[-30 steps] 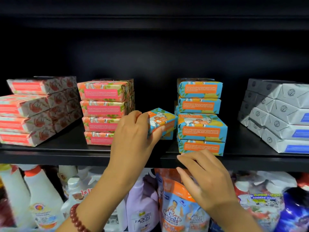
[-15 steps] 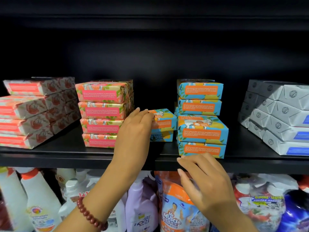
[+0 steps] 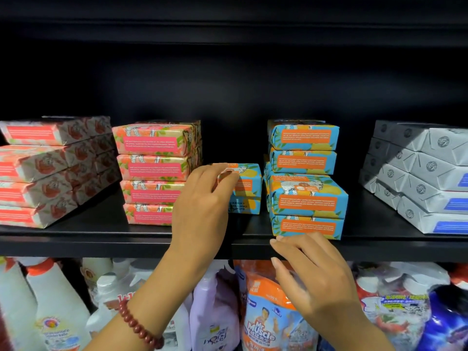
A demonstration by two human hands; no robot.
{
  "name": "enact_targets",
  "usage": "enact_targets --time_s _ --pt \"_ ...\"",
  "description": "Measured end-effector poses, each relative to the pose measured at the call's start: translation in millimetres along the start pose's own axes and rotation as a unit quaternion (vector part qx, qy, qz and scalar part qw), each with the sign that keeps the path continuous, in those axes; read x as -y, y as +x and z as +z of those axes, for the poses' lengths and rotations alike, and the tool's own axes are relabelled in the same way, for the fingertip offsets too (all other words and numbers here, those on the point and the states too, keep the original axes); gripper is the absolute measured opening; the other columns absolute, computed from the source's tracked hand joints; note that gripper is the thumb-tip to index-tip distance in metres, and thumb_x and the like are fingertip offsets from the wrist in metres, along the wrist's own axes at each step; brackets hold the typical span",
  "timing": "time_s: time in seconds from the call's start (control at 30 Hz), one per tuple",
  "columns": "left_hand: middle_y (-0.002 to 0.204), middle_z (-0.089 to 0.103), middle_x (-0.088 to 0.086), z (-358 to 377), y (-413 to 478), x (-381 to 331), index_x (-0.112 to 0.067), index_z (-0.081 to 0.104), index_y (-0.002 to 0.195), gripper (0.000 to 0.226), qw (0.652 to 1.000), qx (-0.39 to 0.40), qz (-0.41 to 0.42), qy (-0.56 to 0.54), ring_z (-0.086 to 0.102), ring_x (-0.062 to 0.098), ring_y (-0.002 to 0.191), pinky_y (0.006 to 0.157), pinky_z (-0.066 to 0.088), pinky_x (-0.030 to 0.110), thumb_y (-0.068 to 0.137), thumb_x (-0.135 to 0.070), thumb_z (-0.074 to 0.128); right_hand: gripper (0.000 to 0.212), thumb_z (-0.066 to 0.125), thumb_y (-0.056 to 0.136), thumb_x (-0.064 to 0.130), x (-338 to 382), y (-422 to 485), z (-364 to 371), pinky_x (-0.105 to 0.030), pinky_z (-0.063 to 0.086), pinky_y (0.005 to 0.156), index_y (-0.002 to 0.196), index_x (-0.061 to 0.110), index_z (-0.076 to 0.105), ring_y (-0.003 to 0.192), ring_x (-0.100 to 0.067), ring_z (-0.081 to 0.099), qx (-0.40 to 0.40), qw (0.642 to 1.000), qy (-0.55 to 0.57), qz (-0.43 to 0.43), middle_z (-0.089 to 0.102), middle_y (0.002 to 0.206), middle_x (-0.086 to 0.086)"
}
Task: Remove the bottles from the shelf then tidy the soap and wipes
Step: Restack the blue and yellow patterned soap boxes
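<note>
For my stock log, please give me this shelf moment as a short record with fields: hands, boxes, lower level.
left hand: fingers on the upper small blue box, which lies on another; grip unclear
right hand: open, holds nothing, at the shelf front edge
blue stack: right of the small boxes
pink stack: left of them
lower level: bottles and pouches
</note>
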State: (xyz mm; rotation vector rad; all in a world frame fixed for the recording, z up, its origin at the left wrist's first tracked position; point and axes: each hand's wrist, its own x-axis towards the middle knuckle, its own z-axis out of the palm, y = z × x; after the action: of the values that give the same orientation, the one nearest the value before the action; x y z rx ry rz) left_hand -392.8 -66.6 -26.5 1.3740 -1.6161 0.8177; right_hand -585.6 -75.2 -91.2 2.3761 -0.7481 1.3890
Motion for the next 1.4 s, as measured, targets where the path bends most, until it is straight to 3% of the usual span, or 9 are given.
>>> enact_targets --time_s 0.27,0.47,0.6,0.73,0.8,0.93,1.03,1.23,1.4 --pt "0.082 0.068 -0.006 -7.7 -44.4 -0.2 -0.016 0.073 0.081 0.031 0.994 0.063 -0.004 -0.085 0.062 0.016 0.077 0.066 0.043 0.024 0.09 -0.037 0.052 0.031 0.062 0.084 0.021 -20.7 31.5 -40.4 -0.034 0.041 0.095 0.106 0.001 0.068 0.105 -0.026 0.054 -0.098 0.994 -0.05 -0.005 0.063 0.109 -0.012" --pt "0.082 0.068 -0.011 -9.9 -45.3 0.0 -0.022 0.071 0.08 0.035 0.989 0.112 -0.036 -0.093 0.061 0.012 0.079 0.064 0.04 0.021 0.09 -0.045 0.046 0.065 0.061 0.074 0.054 -54.5 50.3 -44.9 -0.017 0.031 0.101 0.125 0.015 0.052 0.117 -0.009 0.043 0.081 0.994 -0.015 0.066 0.054 0.121 0.004" --pt "0.081 0.068 -0.014 -12.2 -42.3 -1.0 -0.025 0.072 0.08 0.037 0.986 0.131 -0.057 -0.089 0.062 0.009 0.079 0.059 0.043 0.019 0.087 -0.05 0.046 0.051 0.072 0.068 0.033 -43.6 47.9 -43.6 -0.005 0.03 0.092 0.112 0.01 0.06 0.106 -0.01 0.045 0.027 0.997 0.006 0.073 0.056 0.111 0.006" --pt "0.084 0.069 -0.022 -22.5 -35.6 -6.1 -0.028 0.073 0.087 0.034 0.969 0.114 -0.121 -0.185 0.062 -0.002 0.082 0.064 0.047 0.015 0.083 -0.056 0.054 0.039 0.072 0.066 0.009 -34.1 45.8 -48.4 -0.02 0.039 0.087 0.103 0.004 0.063 0.098 -0.02 0.052 -0.023 0.999 -0.039 -0.002 0.065 0.103 -0.008" --pt "0.08 0.072 -0.019 -32.3 -24.6 -16.5 -0.026 0.073 0.086 0.026 0.906 0.099 -0.216 -0.349 0.065 -0.005 0.079 0.067 0.048 0.01 0.082 -0.051 0.064 0.038 0.072 0.068 0.004 -30.3 45.1 -51.2 -0.033 0.045 0.087 0.105 0.006 0.061 0.099 -0.025 0.055 -0.039 0.995 -0.063 -0.065 0.066 0.103 -0.01" --pt "0.08 0.074 0.005 -44.9 -5.9 -31.7 -0.005 0.072 0.091 0.038 0.686 0.226 -0.34 -0.602 0.072 0.015 0.077 0.075 0.056 0.024 0.077 -0.039 0.064 0.03 0.068 0.076 -0.001 -16.9 49.4 -49.6 -0.041 0.049 0.086 0.104 0.002 0.062 0.102 -0.028 0.057 -0.088 0.982 -0.068 -0.15 0.068 0.101 -0.014" --pt "0.099 0.073 0.013 -44.9 -4.6 -34.7 -0.002 0.072 0.098 0.03 0.648 0.245 -0.331 -0.641 0.07 0.021 0.093 0.079 0.056 0.027 0.079 -0.025 0.069 0.021 0.062 0.088 0.01 -10.3 55.7 -46.7 -0.043 0.048 0.09 0.105 0.001 0.068 0.11 -0.027 0.055 -0.079 0.983 -0.057 -0.158 0.066 0.112 -0.014" --pt "0.104 0.072 0.01 -39.3 -13.4 -24.0 -0.012 0.07 0.107 0.035 0.703 0.14 -0.277 -0.64 0.068 0.025 0.1 0.081 0.055 0.029 0.072 -0.019 0.075 0.077 0.07 0.072 0.049 -12.6 67.0 -61.1 -0.02 0.033 0.106 0.14 0.022 0.042 0.132 -0.004 0.038 0.055 0.987 0.137 0.069 0.044 0.142 0.009" --pt "0.106 0.072 0.008 -39.4 -15.3 -25.3 -0.006 0.063 0.111 0.055 0.727 0.093 -0.252 -0.632 0.067 0.022 0.102 0.082 0.055 0.029 0.059 -0.016 0.08 0.052 0.077 0.067 0.038 -8.7 77.0 -65.3 -0.009 0.044 0.086 0.116 0.033 0.059 0.107 0.007 0.055 0.092 0.961 0.229 0.124 0.06 0.114 0.023"
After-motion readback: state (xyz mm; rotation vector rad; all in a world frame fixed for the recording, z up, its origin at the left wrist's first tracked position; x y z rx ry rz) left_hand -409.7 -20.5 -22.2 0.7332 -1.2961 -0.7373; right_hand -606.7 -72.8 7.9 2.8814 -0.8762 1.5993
